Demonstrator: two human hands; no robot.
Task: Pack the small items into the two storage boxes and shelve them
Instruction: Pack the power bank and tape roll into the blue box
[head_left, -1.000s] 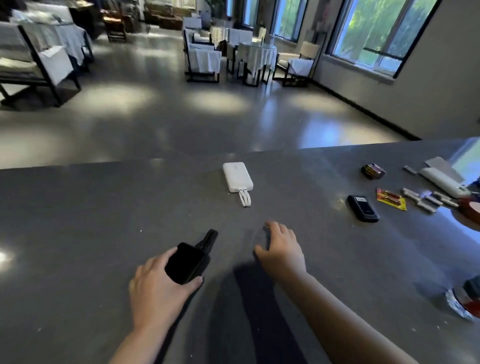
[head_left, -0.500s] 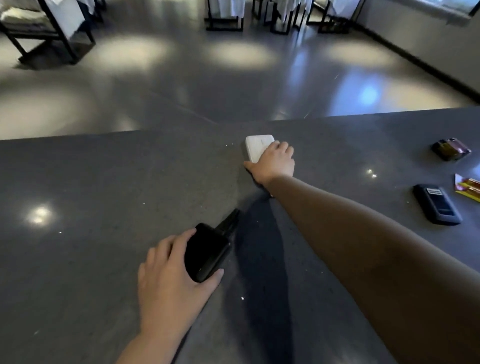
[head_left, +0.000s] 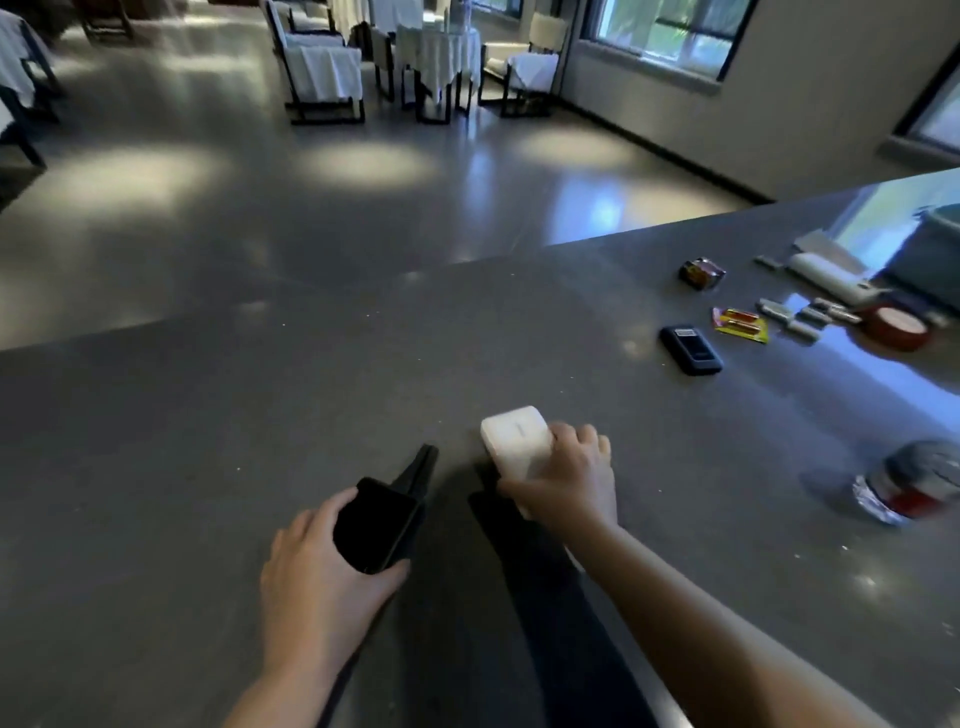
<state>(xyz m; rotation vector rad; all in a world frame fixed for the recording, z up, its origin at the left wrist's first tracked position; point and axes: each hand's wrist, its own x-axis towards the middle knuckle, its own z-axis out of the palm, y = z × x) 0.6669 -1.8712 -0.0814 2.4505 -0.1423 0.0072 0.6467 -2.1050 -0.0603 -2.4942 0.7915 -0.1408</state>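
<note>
On the grey desk, the left hand has its grip closed around a black device with a strap pointing away. Just beside it, the right hand clasps a white power bank. Well apart to the right lie a black gadget, a yellow packet and, blurred, perhaps a tape roll.

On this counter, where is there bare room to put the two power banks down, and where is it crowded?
Bare: the counter left of the left hand holding the black power bank; also the strip between the right hand on the white power bank and the small black device. Crowded: the far right, around the yellow packet and red tape roll.
</note>
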